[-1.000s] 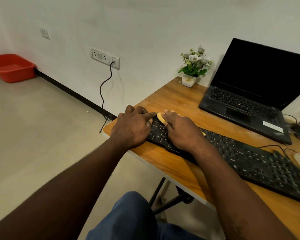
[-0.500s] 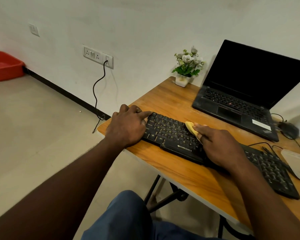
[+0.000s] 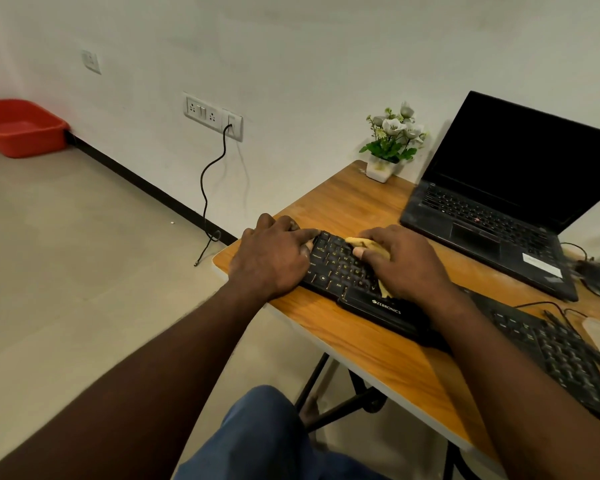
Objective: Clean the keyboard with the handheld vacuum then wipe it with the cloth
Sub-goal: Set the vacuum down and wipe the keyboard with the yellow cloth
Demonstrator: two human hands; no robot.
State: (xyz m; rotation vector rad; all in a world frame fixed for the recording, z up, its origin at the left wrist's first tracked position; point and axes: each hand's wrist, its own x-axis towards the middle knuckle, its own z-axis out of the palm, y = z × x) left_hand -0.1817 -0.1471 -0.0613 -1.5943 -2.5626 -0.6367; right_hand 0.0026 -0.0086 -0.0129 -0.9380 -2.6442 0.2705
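Your right hand point(image 3: 404, 263) holds the yellow cloth point(image 3: 365, 243) bunched under its palm and fingers and presses it onto the keys. A fold shows at the thumb, and another scrap shows at the heel of the hand. Your left hand point(image 3: 272, 261) lies flat over the near-left end of the black Zebronics keyboard point(image 3: 387, 309), fingers loose and the index finger laid along the top corner. It grips nothing and looks to be bracing the board.

The keyboard's line matters most here. It lies on the wooden table point(image 3: 347, 199) with its long axis running from about 10 o'clock, under your left hand, to about 4 o'clock at the frame's lower right. Its front edge, with the logo, faces you at 7 o'clock.

The cloth sits on the letter block near the 10 o'clock end, just beside your left hand, which lies at 9 o'clock from it. Nearly all the remaining length of the board lies at 4 o'clock from the cloth, under and past your right forearm. The right hand is nearer to that stretch, so I would sweep toward 4 o'clock along the axis while the left hand pins the end.

The laptop point(image 3: 492, 223) stands well apart at 2 o'clock. I cannot pick out the vacuum with any certainty.
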